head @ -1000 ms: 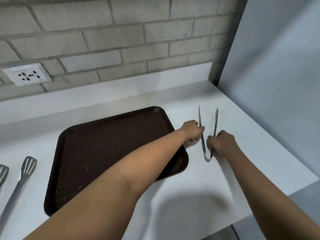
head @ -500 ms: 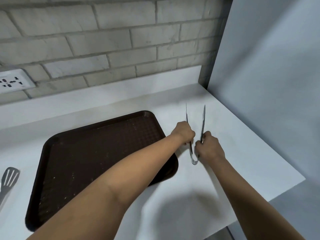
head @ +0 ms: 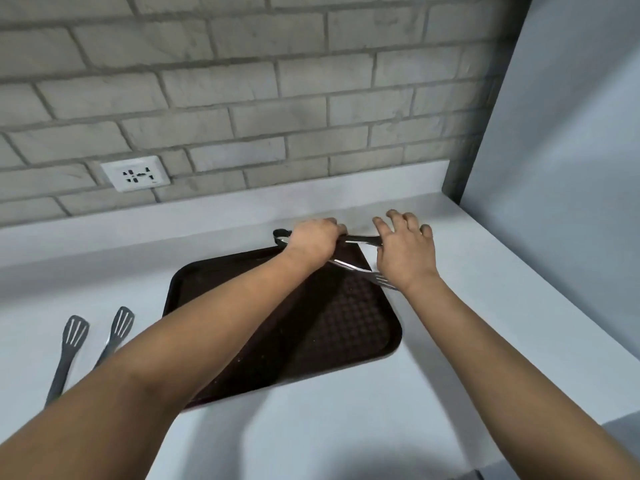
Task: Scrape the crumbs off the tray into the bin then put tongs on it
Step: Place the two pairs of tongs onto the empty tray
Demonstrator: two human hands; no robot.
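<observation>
Step in hand: set the tongs [head: 349,252] down on the tray [head: 346,327].

Position: the tongs lie across the tray's far right corner, hinge end pointing left past the far rim, slotted tips pointing right toward the near-right edge. Whether they rest on the tray or hang just above it cannot be told.

Grip state: the left hand [head: 313,242] is curled around the tongs near the hinge end. The right hand [head: 407,252] sits at the tip end with fingers spread and straight; it appears to steady the arms, not clasp them.

Tray state: a few pale specks show on the dark surface. The bin is not in view.

Procedure, as judged from this moment:
1. Bring the tongs inward so both arms lie inside the rim, not over the corner
2. Lower until hinge and tips both bear on the tray
3. Lift the right hand clear first, then uncurl the left
4. Confirm that the tongs do not spring apart or slide over the rim

Note: a second pair of tongs [head: 93,341] lies on the worktop [head: 450,341] left of the tray
</observation>
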